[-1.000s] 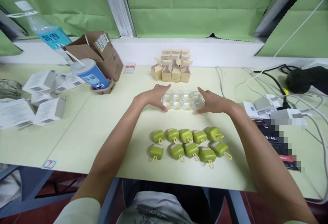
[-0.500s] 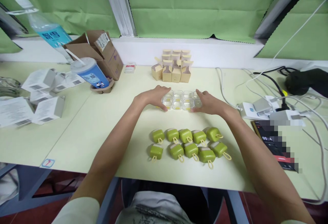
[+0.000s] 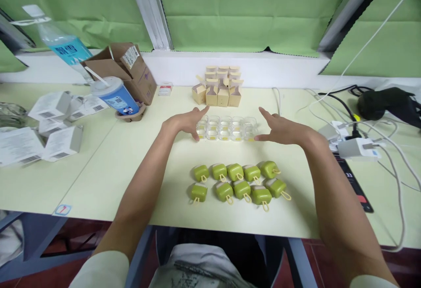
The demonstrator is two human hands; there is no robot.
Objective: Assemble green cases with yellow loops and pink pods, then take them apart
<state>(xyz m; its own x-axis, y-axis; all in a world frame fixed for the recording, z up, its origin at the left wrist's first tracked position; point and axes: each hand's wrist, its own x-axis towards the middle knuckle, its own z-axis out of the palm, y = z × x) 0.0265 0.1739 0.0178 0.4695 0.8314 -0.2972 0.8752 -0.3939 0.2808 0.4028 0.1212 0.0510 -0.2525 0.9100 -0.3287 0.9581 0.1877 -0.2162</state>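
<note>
Small clear plastic containers (image 3: 225, 129) with yellow spots stand in two close rows on the table. At the left end of the rows is my left hand (image 3: 188, 123), thumb and fingers apart, its thumb close against the end containers. My right hand (image 3: 278, 127) is spread open just beyond the right end, with the thumb tip near the last front container. Nearer to me lie several green cases (image 3: 241, 189) with pale yellow loops, also in two rows. Behind the containers stand several small open cream cardboard boxes (image 3: 217, 97) in a block.
On the left are white boxes (image 3: 62, 143), a blue paper cup (image 3: 115, 95) with a straw, a brown carton (image 3: 140, 77) and a large bottle (image 3: 66, 44). To the right lie chargers (image 3: 357, 148) with cables, a phone (image 3: 357, 187) and a black device (image 3: 378, 106).
My right hand has moved off the right end of the clear containers and opened wider. My left hand has spread a little and more of the containers show. The view has shifted slightly.
</note>
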